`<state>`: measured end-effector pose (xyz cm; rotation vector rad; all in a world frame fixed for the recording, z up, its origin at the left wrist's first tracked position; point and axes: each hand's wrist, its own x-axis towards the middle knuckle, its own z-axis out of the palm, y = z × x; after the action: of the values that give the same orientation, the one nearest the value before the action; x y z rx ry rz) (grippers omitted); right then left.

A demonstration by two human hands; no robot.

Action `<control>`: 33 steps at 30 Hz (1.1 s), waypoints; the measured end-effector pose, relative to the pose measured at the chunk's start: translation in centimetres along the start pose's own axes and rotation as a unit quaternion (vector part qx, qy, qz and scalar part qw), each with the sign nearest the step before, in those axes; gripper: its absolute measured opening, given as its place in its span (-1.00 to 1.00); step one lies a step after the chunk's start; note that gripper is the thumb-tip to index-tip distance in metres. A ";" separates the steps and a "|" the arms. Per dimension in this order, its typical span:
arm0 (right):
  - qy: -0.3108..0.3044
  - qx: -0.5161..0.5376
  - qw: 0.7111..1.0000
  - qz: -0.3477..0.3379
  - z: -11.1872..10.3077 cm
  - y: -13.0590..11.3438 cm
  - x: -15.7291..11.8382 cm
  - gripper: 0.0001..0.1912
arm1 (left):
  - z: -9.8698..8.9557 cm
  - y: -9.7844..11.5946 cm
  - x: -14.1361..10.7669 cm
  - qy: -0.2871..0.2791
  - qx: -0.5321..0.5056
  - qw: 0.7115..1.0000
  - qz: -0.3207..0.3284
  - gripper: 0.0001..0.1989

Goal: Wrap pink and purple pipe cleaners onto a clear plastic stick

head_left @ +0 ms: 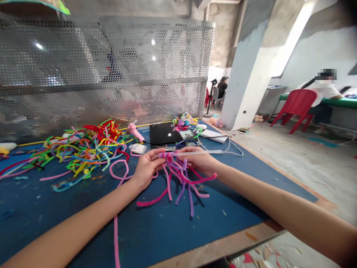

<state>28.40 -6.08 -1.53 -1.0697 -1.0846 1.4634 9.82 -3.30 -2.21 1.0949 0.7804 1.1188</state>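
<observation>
Above the blue tabletop, a translucent white stick [208, 152] lies roughly level across both hands. Pink and purple pipe cleaners [182, 178] are wound around its left part, their loose ends hanging and spreading below. My left hand [146, 167] is closed, thumb and fingers pinching the wound end. My right hand [199, 160] is closed around the stick just right of the coils; some of its fingers are hidden behind the hanging ends. A long pink pipe cleaner [116, 230] runs from near my left hand, under the forearm, to the table's front.
A pile of many-coloured pipe cleaners [92, 147] covers the table's left. Behind my hands are a pink glue gun [135, 133], a black laptop-like case [164, 134], a clear bag [137, 148] and a white cable [237, 153]. A perforated metal screen [106, 70] stands behind. Another person sits far right beside a red chair [299, 106].
</observation>
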 end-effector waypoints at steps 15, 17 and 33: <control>-0.028 0.007 0.999 0.035 -0.2 0.0 -0.1 -0.68 | 0.4 0.4 -0.3 -0.006 0.016 1.000 -0.005 -0.67; -0.032 0.015 0.999 0.036 -0.3 0.1 0.0 -0.68 | 0.4 0.5 -0.4 -0.004 0.020 1.000 -0.004 -0.67; -0.044 0.006 0.998 0.039 -0.1 -0.3 -0.4 -0.68 | 0.1 0.0 -0.2 -0.029 0.076 0.997 0.016 -0.67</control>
<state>28.62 -6.39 -1.20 -1.0575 -1.1050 1.5910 9.85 -3.54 -2.18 1.2656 0.8145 1.0616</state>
